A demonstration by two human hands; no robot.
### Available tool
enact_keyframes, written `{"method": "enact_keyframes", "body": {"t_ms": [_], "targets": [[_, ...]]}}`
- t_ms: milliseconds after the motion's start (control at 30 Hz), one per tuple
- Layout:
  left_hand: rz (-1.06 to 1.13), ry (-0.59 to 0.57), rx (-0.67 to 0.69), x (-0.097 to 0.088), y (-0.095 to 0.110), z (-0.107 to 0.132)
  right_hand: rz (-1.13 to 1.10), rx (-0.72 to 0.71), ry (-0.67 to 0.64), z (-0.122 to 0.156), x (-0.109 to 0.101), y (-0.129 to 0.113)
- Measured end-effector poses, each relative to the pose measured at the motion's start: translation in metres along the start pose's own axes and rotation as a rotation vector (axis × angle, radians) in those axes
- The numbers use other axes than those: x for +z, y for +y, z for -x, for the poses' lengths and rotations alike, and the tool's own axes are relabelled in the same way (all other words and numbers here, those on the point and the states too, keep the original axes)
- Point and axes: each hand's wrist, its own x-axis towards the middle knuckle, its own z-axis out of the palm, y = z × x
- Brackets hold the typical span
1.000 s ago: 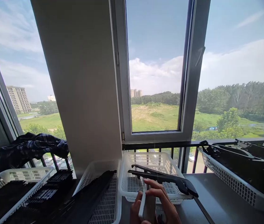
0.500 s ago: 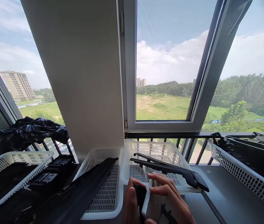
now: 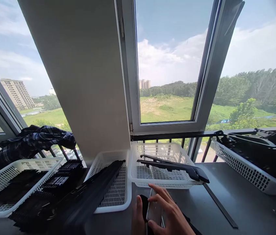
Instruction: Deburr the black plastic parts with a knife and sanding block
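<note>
Both my hands are at the bottom edge, closed round one small part (image 3: 153, 209): a flat grey piece with a thin white edge and a black end. My left hand (image 3: 137, 219) grips its left side, thumb on the black end. My right hand (image 3: 170, 213) lies over its right side with the fingers curved on top. The part is held just above the grey table (image 3: 240, 209), in front of a white mesh basket (image 3: 161, 150). A long black curved part (image 3: 177, 167) lies across that basket and sticks out over its right rim.
A second white basket (image 3: 118, 195) with long black strips stands to the left. Further left is another basket (image 3: 10, 169) and a stack of black parts (image 3: 64, 174). A basket of black parts (image 3: 238, 166) is at right. A thin black strip (image 3: 219, 205) lies on the table; plaid cloth (image 3: 32, 140) hangs on the railing.
My hands and the part have drawn back from the middle basket toward me. The view has tilted down, showing more of the table.
</note>
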Motion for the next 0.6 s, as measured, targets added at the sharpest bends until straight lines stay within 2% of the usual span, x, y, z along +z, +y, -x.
{"method": "enact_keyframes", "body": {"t_ms": [100,200,367,500,600], "targets": [[-0.125,-0.046,-0.046,-0.003,-0.027,0.009,-0.021,-0.040,0.045,0.030,0.027,0.033],[-0.129,-0.081,-0.092,0.002,-0.037,0.014,-0.042,-0.128,0.131,0.057,0.039,0.052],[-0.170,-0.074,-0.002,0.007,-0.036,0.015,0.001,-0.241,0.214,0.069,0.035,0.049],[-0.205,-0.085,0.078,0.009,-0.034,0.011,-0.023,-0.258,0.320,0.071,0.036,0.048],[-0.226,-0.199,0.148,0.012,-0.034,0.005,-0.070,-0.211,0.358,0.073,0.040,0.050]]}}
